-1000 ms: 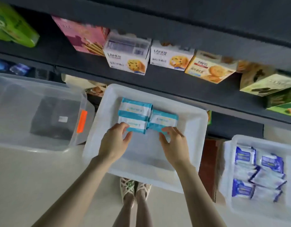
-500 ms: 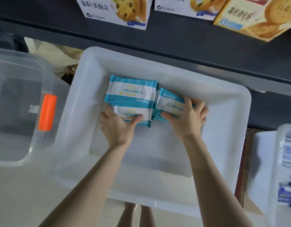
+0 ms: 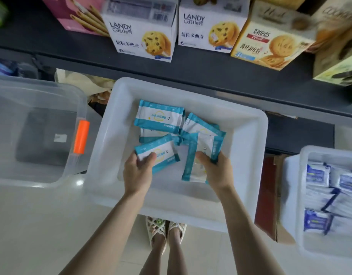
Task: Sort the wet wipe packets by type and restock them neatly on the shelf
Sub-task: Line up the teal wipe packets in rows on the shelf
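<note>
Left hand (image 3: 138,171) curled round one teal packet (image 3: 157,154), right hand (image 3: 216,169) clutching a loose teal bunch (image 3: 206,142), both over the white bin (image 3: 248,135). Best to square edges and turn faces one way before lifting to the shelf (image 3: 191,64)

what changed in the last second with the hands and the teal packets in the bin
The left hand has taken hold of one teal packet and drawn it toward the person; the right hand has gripped a second packet, now turned lengthwise. The pile behind, tidy before, is fanned out. The white bin, blue packets at right and cookie boxes stayed put.
</note>
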The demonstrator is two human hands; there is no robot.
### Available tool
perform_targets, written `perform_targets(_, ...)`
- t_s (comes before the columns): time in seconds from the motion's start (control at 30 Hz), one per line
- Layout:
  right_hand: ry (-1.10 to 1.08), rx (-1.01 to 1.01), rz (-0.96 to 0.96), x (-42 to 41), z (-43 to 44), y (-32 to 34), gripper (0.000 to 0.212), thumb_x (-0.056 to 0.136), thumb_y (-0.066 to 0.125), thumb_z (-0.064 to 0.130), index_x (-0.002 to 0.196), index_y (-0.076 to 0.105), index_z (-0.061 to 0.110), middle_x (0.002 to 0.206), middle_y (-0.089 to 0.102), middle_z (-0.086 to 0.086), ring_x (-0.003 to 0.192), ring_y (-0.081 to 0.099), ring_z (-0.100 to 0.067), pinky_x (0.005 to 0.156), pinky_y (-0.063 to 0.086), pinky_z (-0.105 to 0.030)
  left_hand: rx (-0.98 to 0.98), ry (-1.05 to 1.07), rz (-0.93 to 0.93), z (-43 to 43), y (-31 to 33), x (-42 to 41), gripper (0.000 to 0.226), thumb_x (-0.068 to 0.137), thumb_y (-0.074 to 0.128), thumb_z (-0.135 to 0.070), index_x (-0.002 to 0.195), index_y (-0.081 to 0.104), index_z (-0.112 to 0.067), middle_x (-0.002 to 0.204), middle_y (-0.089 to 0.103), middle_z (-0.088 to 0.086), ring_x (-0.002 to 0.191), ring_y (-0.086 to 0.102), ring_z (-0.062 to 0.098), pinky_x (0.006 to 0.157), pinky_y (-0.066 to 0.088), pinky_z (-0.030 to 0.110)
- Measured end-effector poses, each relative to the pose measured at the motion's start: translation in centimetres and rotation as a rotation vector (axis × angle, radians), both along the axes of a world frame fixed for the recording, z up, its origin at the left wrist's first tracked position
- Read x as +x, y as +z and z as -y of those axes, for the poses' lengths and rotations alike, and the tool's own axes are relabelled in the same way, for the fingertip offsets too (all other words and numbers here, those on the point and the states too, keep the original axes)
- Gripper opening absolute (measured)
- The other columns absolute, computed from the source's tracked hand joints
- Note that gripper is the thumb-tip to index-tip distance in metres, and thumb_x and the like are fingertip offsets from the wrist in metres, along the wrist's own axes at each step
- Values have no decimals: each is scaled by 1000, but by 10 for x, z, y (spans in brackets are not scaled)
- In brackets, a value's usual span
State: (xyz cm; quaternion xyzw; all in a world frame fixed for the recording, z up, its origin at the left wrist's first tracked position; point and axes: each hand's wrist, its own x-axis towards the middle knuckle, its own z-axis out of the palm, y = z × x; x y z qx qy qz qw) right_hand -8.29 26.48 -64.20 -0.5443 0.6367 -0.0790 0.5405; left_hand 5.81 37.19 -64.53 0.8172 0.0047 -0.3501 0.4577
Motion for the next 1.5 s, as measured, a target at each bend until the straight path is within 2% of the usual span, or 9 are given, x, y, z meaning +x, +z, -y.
perform_targets(0.07, -106, 84, 177, -6, -8, 37, 2, 89, 63, 11, 87, 63, 11, 74, 64, 2, 71, 58, -17, 69, 46, -35, -58, 31, -21, -8, 38, -5, 10, 87, 65, -7, 94, 64, -14, 85, 68, 1, 77, 63, 14, 60, 50, 13)
perform_targets(0.17, -200, 235, 374, -11, -11, 101, 20, 89, 54, -2, 92, 62, 16, 87, 68, -4, 85, 63, -24, 84, 50, -44, -157, 13, -44, -16, 103, -12, 9, 85, 67, -5, 92, 64, -10, 80, 66, 4, 70, 61, 11, 56, 48, 12)
perform_targets(0.3, -103, 165, 488, -19, -4, 195, 23, 82, 65, 0, 99, 64, 15, 98, 70, -8, 97, 66, -30, 95, 49, -53, -313, -78, -45, -17, 199, -16, 18, 78, 73, 0, 91, 60, -2, 77, 65, 8, 63, 62, 7, 54, 48, 12)
perform_targets(0.5, -9, -81, 684, -29, 22, 362, 34, 76, 75, 3, 106, 61, 3, 101, 73, -11, 89, 70, -25, 82, 56, -43, -544, -140, 106, 4, 353, -18, 28, 68, 82, -7, 88, 63, -13, 77, 70, -3, 67, 63, 7, 60, 49, 17)
perform_targets(0.6, 54, -221, 765, -31, 35, 440, 23, 77, 71, 12, 99, 64, 10, 94, 74, -9, 83, 71, -24, 75, 57, -39, -636, -165, 184, 16, 424, -19, 24, 69, 83, -20, 85, 65, -18, 79, 71, 3, 66, 62, 15, 60, 49, 30)
perform_targets(0.8, 204, -410, 856, -32, 54, 557, 14, 97, 52, 17, 110, 57, 19, 78, 72, 3, 66, 69, -16, 45, 54, -31, -833, -199, 303, 41, 536, -18, 16, 75, 78, -12, 86, 69, -18, 82, 73, -1, 76, 66, 11, 67, 52, 31)
perform_targets(1.1, 224, -479, 918, -5, 99, 633, 40, 83, 55, -8, 117, 55, 14, 96, 72, -3, 80, 69, -18, 67, 55, -31, -947, -224, 377, 87, 622, 22, 6, 82, 70, -8, 84, 64, -8, 78, 70, 1, 69, 66, 7, 55, 51, 19)
perform_targets(1.27, 264, -595, 833, 16, 131, 650, 34, 83, 62, -6, 109, 63, 15, 104, 73, -3, 99, 68, -26, 87, 54, -44, -973, -285, 348, 119, 643, 68, 11, 85, 66, -5, 94, 67, -10, 91, 72, 1, 81, 70, 12, 66, 57, 24)
perform_targets(1.5, 171, -730, 760, 68, 171, 659, 24, 83, 68, -1, 104, 64, 9, 102, 72, 0, 84, 68, -9, 66, 51, -16, -882, -455, 418, 176, 663, 139, 20, 82, 69, 0, 94, 65, -16, 101, 70, 1, 91, 68, 13, 73, 56, 25)
